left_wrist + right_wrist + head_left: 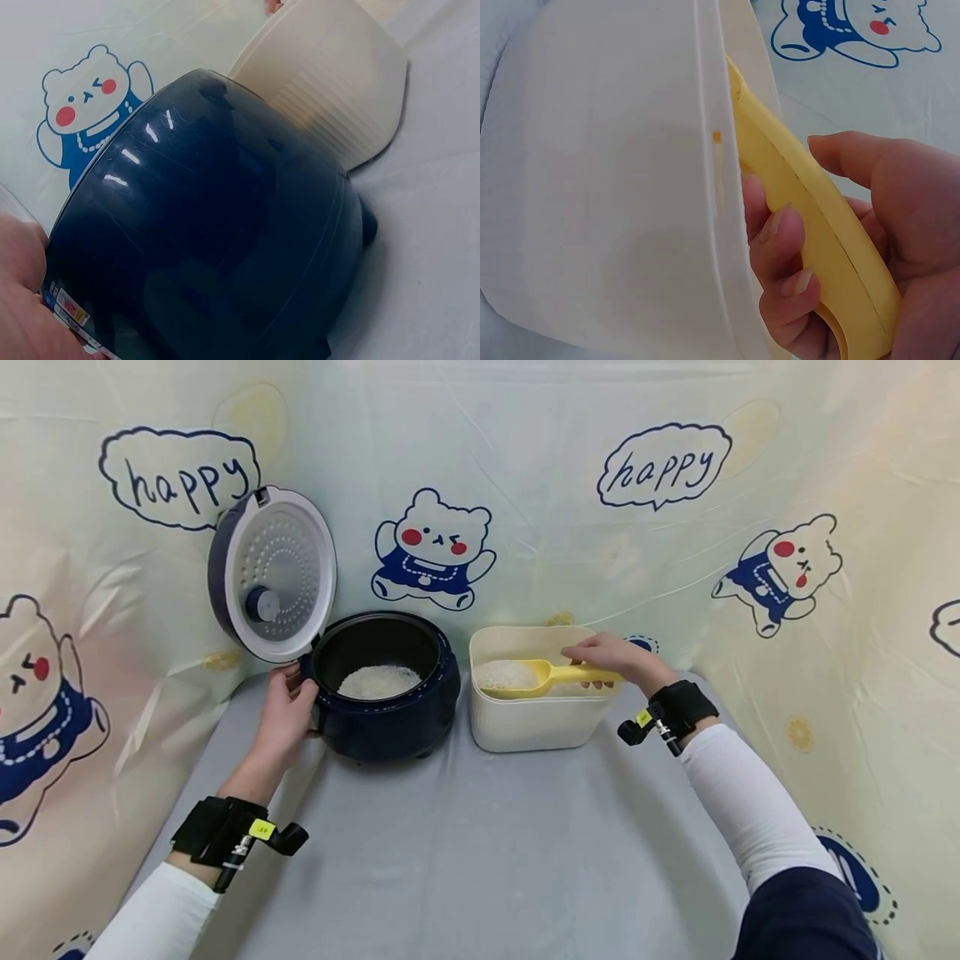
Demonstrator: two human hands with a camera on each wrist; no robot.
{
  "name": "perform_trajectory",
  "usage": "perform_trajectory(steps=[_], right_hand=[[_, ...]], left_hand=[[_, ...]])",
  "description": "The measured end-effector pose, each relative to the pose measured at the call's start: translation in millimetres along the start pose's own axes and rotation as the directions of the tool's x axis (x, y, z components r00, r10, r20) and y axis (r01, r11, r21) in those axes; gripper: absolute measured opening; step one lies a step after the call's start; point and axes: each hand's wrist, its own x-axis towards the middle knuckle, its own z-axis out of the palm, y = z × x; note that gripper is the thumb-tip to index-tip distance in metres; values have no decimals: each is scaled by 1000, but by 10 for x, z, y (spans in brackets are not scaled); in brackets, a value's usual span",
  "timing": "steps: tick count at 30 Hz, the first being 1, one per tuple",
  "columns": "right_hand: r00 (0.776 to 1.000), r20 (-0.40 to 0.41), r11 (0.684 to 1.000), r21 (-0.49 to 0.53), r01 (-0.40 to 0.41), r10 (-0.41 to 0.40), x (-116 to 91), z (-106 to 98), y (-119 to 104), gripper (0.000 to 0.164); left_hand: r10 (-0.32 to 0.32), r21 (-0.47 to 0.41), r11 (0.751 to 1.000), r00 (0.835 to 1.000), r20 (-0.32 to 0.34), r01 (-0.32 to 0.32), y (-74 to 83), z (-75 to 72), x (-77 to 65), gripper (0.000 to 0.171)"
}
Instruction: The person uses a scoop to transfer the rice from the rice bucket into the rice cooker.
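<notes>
My right hand (600, 658) grips the handle of a yellow scoop (566, 674), its fingers curled beneath it in the right wrist view. White rice (507, 674) fills the scoop's bowl, which sits at rim height inside a cream plastic bin (536, 727). To the left stands a dark blue rice cooker (390, 727) with its lid (296, 564) raised. Some white rice (378, 682) lies in its dark inner pot. My left hand (283, 714) holds the cooker's left side near the hinge, thumb in front; its other fingers are partly hidden.
Cooker and bin stand side by side, a narrow gap between them, on a grey cloth-covered table (480, 843). Close behind them hangs a pale curtain (540, 552) printed with bears and the word happy. The raised lid leans out to the left.
</notes>
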Motion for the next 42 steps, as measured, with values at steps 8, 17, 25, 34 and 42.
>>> perform_trajectory(steps=[8,17,25,34,42], right_hand=[[1000,-1,999,32,-11,11,-64,-79,72,48],[997,-72,1000,18,-5,6,-158,-129,198,46],[995,-101,998,64,29,-22,-215,-155,282,45],[992,-117,990,126,59,-44,-221,-154,224,46],[990,-115,982,161,96,-78,-195,-127,128,42]], left_hand=[[-2,-10,1000,1000,0,2,-24,-3,6,63],[-9,-4,1000,1000,-3,9,-34,-7,26,62],[3,0,1000,1000,7,-3,-7,-21,35,63],[2,-8,1000,1000,7,-2,-4,-23,45,64],[4,-13,1000,1000,5,-4,-38,-13,31,64]])
